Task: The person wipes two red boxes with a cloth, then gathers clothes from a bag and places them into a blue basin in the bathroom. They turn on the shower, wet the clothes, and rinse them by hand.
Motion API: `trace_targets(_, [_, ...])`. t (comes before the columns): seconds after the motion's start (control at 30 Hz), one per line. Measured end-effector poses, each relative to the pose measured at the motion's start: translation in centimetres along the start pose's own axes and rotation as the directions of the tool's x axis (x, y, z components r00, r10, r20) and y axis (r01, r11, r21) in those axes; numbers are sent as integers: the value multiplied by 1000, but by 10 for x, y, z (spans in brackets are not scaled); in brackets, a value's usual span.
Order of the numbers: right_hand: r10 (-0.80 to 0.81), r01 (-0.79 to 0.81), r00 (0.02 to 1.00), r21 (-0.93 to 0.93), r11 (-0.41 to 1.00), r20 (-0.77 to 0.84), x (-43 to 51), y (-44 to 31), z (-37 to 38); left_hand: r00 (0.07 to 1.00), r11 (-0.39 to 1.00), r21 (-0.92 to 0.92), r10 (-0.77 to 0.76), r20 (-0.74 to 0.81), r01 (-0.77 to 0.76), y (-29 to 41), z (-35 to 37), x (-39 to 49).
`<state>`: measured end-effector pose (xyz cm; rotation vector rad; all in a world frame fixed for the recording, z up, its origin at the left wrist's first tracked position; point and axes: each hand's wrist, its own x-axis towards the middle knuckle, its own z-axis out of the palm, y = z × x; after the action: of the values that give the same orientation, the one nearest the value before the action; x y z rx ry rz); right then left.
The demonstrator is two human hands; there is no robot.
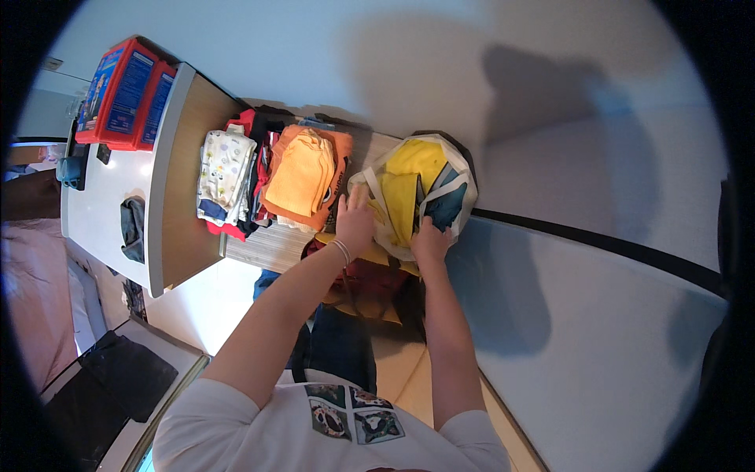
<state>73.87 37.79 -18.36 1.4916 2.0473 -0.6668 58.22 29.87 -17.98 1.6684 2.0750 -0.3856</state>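
Observation:
A white cloth tote bag (463, 213) stands with its mouth up on a wood-grain surface by the wall. Inside it lie folded yellow fabric (398, 203) and dark teal fabric (449, 203). My left hand (355, 224), with a bracelet at the wrist, lies against the bag's left rim, fingers extended and slightly apart; its thumb is hidden. At the near right rim, my right hand (430, 241) grips the bag's edge with bent fingers. Just left of the bag sits a stack of folded orange clothes (302, 174).
Folded white printed clothes (227, 168) top another pile on the shelf (268, 251). A raised white cabinet (112, 194) at left carries red boxes (131, 94) and a dark cloth (133, 229). A dark red and yellow bag (368, 280) hangs or stands below my forearms.

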Motion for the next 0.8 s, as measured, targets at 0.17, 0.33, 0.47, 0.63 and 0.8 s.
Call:
trace_targets(0.17, [-102,138,982,237,961,-161,-25,9,-18,965,978,12,205,167,-210,-8,-15,-6])
trace_targets(0.33, [-130,291,900,355,888,-415,-19,12,-20,951,731,-677,145,272,82,8,-46,-15])
trace_targets(0.47, [-74,124,918,103,987,-390,-7,3,-2,998,70,-996,-11,55,55,25,-46,-30])
trace_targets(0.63, [-79,82,997,248,965,-20,-21,-4,-6,999,20,-999,-17,42,42,24,-38,-49])
trace_targets(0.8, [55,459,811,691,558,-583,-70,2,-71,972,-77,-990,194,-129,-116,30,-92,-50])
